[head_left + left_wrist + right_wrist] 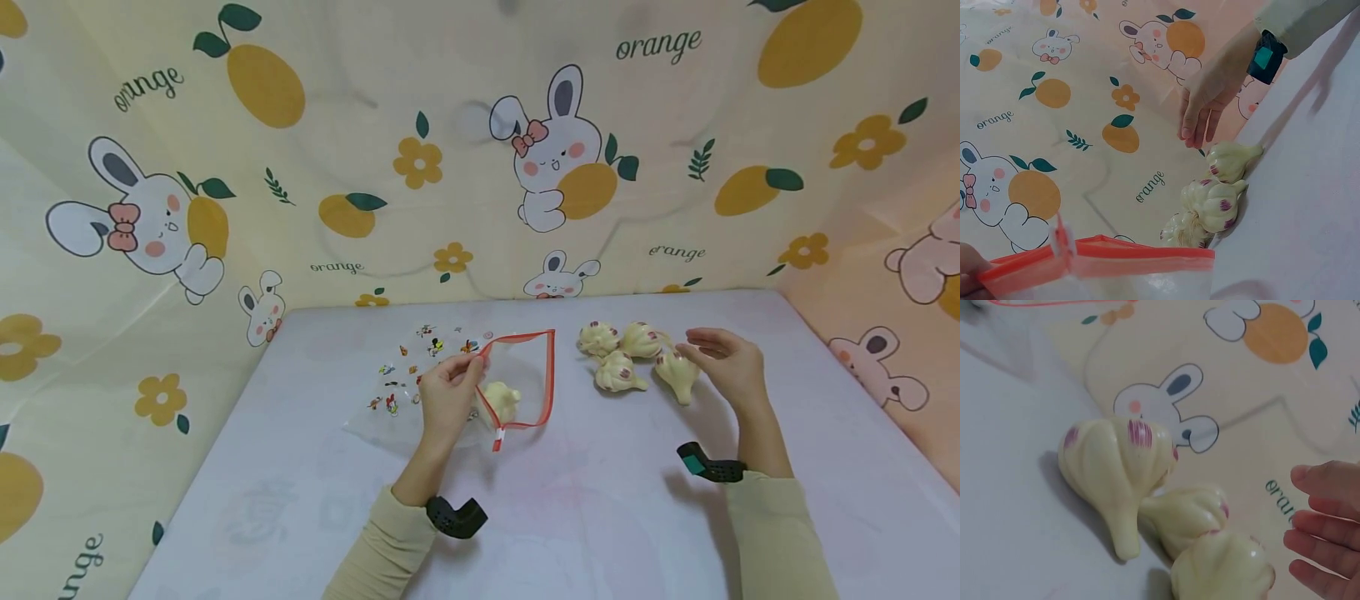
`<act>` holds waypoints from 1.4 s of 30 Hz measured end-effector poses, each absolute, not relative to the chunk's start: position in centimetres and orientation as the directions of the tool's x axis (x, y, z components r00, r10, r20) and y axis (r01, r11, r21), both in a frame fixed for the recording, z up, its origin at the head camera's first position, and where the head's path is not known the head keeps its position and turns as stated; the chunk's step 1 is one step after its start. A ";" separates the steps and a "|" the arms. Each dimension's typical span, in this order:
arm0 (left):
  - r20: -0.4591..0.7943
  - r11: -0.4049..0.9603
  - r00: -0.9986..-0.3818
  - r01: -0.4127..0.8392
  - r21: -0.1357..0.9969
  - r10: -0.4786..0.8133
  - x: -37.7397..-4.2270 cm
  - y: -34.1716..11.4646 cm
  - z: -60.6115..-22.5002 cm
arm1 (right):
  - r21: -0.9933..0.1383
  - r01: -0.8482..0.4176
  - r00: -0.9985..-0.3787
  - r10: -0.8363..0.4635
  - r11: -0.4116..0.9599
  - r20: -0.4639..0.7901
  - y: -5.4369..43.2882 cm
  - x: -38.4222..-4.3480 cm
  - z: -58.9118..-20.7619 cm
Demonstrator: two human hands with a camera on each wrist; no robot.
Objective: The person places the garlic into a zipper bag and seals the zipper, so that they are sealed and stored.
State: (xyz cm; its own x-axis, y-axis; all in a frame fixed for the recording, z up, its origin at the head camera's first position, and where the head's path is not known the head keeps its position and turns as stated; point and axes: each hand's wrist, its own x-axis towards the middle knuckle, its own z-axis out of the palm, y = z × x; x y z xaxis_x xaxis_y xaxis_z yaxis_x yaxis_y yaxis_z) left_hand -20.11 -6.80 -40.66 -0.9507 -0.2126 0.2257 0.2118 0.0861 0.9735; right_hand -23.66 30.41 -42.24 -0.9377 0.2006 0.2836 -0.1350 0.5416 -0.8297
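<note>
My left hand (450,398) pinches the red-edged mouth of a clear zip bag (551,379) printed with small cartoon figures. The mouth gapes toward the right, and a red zip slider hangs at its near corner. Inside the bag lies one pale garlic bulb (501,402). To the right, my right hand (729,365) hovers beside the nearest loose garlic bulb (678,375), its fingers loosely extended and holding nothing. In the right wrist view this hand (1329,528) shows spread fingers, apart from the purple-marked garlic bulb (1116,462).
Several other garlic bulbs (617,372) sit clustered just left of my right hand, toward the back of the white table (315,500). Behind and at the sides hangs a cream backdrop (450,67) with rabbits and oranges. Each wrist wears a black camera band (456,518).
</note>
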 end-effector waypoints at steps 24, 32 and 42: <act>0.221 0.070 -0.952 0.211 0.975 -0.213 -20.2 -6.7 -40.7 | -0.784 0.044 -0.987 0.150 0.619 0.063 32.2 -24.2 -44.6; 0.215 0.072 -0.953 0.204 0.976 -0.212 -20.1 -6.8 -40.8 | -0.835 0.085 -0.993 0.114 0.544 -0.027 32.4 -24.2 -45.1; 0.223 0.096 -0.950 0.206 0.974 -0.217 -20.1 -6.7 -40.9 | -0.838 0.096 -0.994 0.097 0.538 -0.052 32.8 -24.4 -45.9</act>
